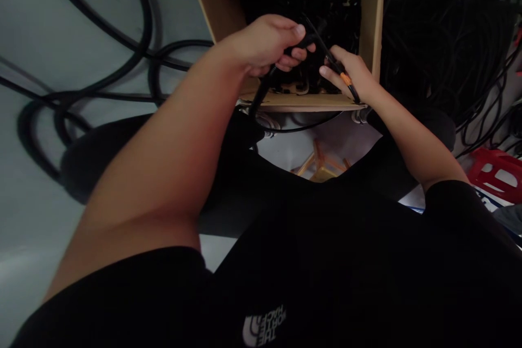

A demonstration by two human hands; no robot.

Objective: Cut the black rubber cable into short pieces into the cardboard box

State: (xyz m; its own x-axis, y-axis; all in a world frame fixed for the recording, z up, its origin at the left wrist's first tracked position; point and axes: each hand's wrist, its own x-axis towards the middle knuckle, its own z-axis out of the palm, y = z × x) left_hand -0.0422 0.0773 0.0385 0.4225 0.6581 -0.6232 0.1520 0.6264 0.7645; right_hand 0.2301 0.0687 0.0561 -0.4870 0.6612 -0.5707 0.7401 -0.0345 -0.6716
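Observation:
Over an open cardboard box, my left hand (281,46) is closed around a thick black cable (263,91), which hangs down past the box's near edge. To its right, my right hand (353,68) grips a slim, dark tool with an orange band on its handle (346,79). The tool's long, thin front part points up and left, close to my left fingertips. Its exact kind is hard to make out, and whether it touches the cable cannot be seen. Below both hands, the cardboard box (310,101) holds a dark jumble of small black pieces.
Thick black cable loops (149,22) lie on the grey floor at the left. A large heap of black cables (440,49) is at the right. A red plastic stool (489,166) stands at the far right, and a wooden frame (320,160) shows between my knees.

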